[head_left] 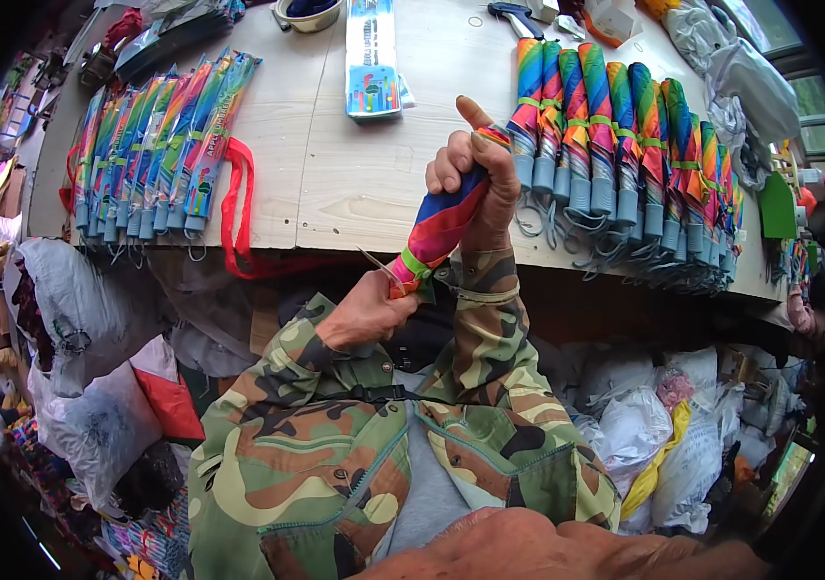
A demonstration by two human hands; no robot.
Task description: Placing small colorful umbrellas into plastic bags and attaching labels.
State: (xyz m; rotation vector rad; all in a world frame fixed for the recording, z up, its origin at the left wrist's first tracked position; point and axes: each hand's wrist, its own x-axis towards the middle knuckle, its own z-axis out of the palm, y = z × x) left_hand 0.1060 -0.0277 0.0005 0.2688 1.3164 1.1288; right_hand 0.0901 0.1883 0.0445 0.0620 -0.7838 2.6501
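Both of my hands hold one folded rainbow umbrella (444, 226), tilted in front of me just off the table's near edge. My right hand (486, 184) wraps round its upper part, the thumb sticking up. Lower down, my left hand (370, 311) closes on the other end, hiding it. A light green strap (416, 264) circles the umbrella between my hands. A thin pointed piece (375, 262) juts out beside my left fingers; its kind is not clear. On the table to the right lies a row of similar rolled umbrellas (602, 126) with grey-blue handles and cord loops toward me.
Several umbrellas in printed clear sleeves (211, 145) lie at the left on the pale table (325, 184), near a red strap (236, 198). A stack of printed sleeves (374, 92), a bowl (307, 14) and a glue gun (516, 14) sit farther back. Stuffed bags (93, 416) stand below.
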